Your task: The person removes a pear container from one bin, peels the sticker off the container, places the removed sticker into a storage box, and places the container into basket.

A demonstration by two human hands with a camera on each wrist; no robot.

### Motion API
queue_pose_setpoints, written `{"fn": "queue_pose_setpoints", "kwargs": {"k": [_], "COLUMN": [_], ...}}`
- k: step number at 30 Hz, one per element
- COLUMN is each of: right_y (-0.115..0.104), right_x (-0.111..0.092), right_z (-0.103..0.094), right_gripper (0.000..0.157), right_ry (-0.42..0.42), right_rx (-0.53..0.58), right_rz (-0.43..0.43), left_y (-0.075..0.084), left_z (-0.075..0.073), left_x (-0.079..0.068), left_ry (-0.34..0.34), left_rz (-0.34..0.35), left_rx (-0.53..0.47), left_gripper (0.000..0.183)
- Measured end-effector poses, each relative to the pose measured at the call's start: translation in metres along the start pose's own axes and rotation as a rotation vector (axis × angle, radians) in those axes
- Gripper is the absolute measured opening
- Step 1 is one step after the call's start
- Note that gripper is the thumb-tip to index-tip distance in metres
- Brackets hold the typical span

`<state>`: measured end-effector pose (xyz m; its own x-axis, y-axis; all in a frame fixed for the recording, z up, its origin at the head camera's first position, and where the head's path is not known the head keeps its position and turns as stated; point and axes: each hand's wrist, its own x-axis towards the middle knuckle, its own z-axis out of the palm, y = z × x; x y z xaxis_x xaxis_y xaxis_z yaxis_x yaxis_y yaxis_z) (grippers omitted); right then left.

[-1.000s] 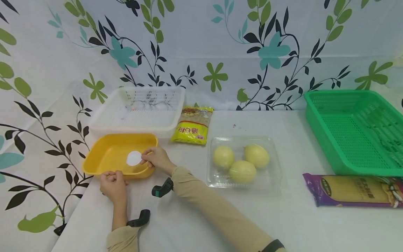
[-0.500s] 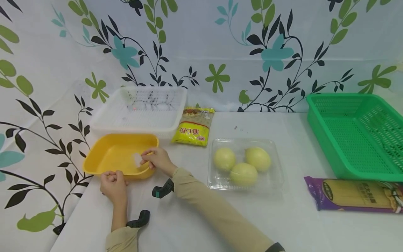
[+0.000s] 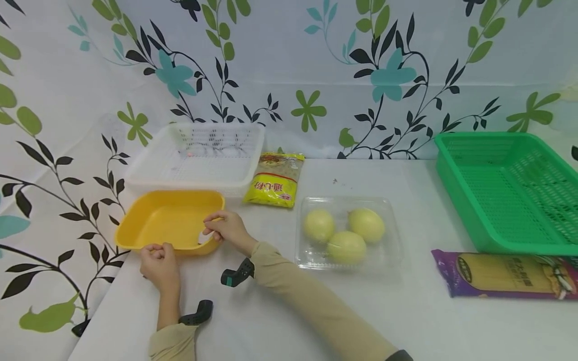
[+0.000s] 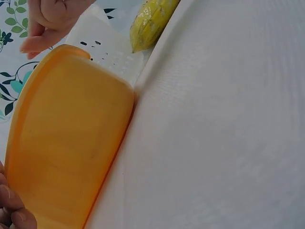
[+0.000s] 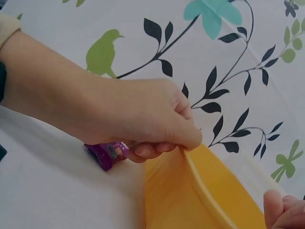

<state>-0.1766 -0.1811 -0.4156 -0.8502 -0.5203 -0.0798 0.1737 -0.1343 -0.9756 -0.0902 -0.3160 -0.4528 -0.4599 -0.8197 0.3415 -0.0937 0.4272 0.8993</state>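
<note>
Left hand (image 3: 160, 266) grips near rim of yellow plastic basin (image 3: 160, 219) at left edge of bench (image 3: 246, 323); right hand (image 3: 229, 231) pinches small white piece (image 3: 205, 237) inside basin's right end. White basket (image 3: 203, 173) at far-left corner, macaroni bag (image 3: 274, 180) beside it.

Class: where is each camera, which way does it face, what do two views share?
Head: on the head, facing forward and down at the yellow tub; left hand, right hand, sleeves show.
Left wrist: worn there, facing the tub's outside; left fingers lower left, right hand upper left.
Right wrist: worn there, facing the left hand gripping the tub's rim; right fingers lower right.
Both wrist views share tub and hands.
</note>
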Motion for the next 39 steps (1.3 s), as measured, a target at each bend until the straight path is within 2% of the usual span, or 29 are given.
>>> {"fn": "queue_pose_setpoints", "kwargs": {"k": [3,7,13,18,21,26,28,33,34,36,39], "right_y": [-0.007,-0.018,-0.034,-0.045,-0.050,-0.054,-0.055,-0.060,-0.062,-0.068,-0.077], "right_x": [-0.006,-0.014,-0.024,-0.032,-0.040,-0.057,-0.064,-0.081,-0.084,-0.087,-0.099], "right_z": [-0.003,-0.006,-0.010,-0.017,-0.023,-0.032,-0.036,-0.052,-0.055,-0.061,-0.071], "right_gripper": [0.012,0.014,0.011,0.015,0.014,0.011,0.011,0.015,0.017,0.020,0.023], "right_ry": [-0.031,-0.067,-0.098,-0.106,-0.127,-0.180,-0.189,-0.169,-0.168,-0.167,-0.160], "right_rx": [0.009,0.007,-0.009,-0.010,-0.007,-0.090,-0.128,-0.161,-0.163,-0.165,-0.171], "right_rz": [-0.022,-0.055,-0.093,-0.161,-0.197,-0.228,-0.229,-0.251,-0.268,-0.303,-0.332], "left_y": [0.002,0.006,0.007,0.008,0.010,0.023,0.033,0.068,0.075,0.090,0.107], "left_z": [0.000,0.001,0.004,0.008,0.010,0.009,0.007,0.006,0.007,0.009,0.013], "left_x": [-0.001,-0.003,-0.005,-0.007,-0.009,-0.014,-0.016,-0.028,-0.030,-0.034,-0.043], "left_ry": [0.027,0.030,0.002,-0.019,-0.030,-0.058,-0.132,-0.491,-0.555,-0.647,-0.741], "left_rz": [0.028,0.043,0.094,0.176,0.191,0.218,0.195,0.003,-0.014,0.007,0.059], "left_rx": [0.047,0.035,0.027,0.026,0.017,0.036,-0.008,-0.220,-0.238,-0.261,-0.281], "left_gripper": [0.010,0.010,0.009,0.008,0.008,0.010,0.012,0.016,0.016,0.017,0.018]}}
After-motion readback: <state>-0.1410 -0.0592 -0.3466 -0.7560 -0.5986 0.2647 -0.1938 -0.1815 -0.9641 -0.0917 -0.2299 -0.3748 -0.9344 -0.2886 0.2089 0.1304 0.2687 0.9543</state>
